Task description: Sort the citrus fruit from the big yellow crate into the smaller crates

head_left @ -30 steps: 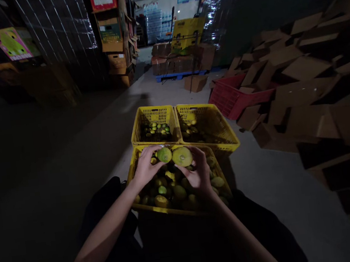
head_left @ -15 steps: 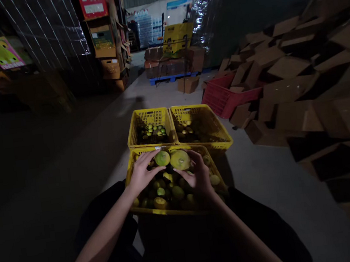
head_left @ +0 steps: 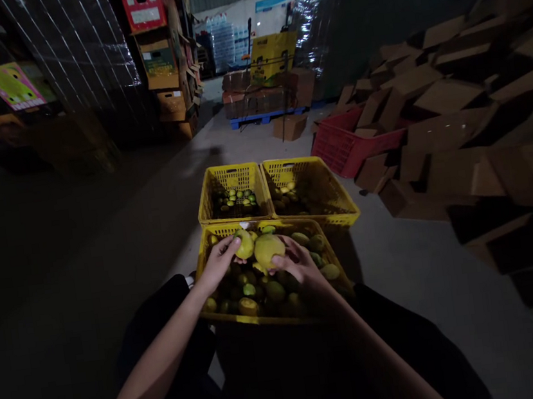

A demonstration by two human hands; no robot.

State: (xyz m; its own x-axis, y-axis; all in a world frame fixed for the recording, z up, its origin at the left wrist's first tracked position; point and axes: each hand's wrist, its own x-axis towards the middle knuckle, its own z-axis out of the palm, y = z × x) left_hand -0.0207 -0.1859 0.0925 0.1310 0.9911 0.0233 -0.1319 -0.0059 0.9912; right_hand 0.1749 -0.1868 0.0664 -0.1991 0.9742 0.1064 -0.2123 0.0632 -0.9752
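My left hand [head_left: 221,260] is closed round a small yellow-green lemon [head_left: 244,244]. A larger, paler lemon [head_left: 269,251] sits in my right hand [head_left: 299,259], thumb across its near side and the other fingers partly hidden behind it. Both fruits are side by side, nearly touching, just above the near yellow crate [head_left: 266,319]. Many green and yellow lemons [head_left: 274,291] lie inside that crate, some with brownish or broken patches.
Behind the near crate stand a left yellow crate [head_left: 230,173] with small green fruit and a right yellow crate [head_left: 319,173] with fewer, yellower ones. A red crate [head_left: 338,152] and heaped cardboard boxes [head_left: 453,138] lie to the right. A loaded blue pallet [head_left: 261,118] stands farther back.
Both hands have turned the lemons they hold; different sides now face up. My left thumb has moved onto the top of the small one. The view has shifted slightly.
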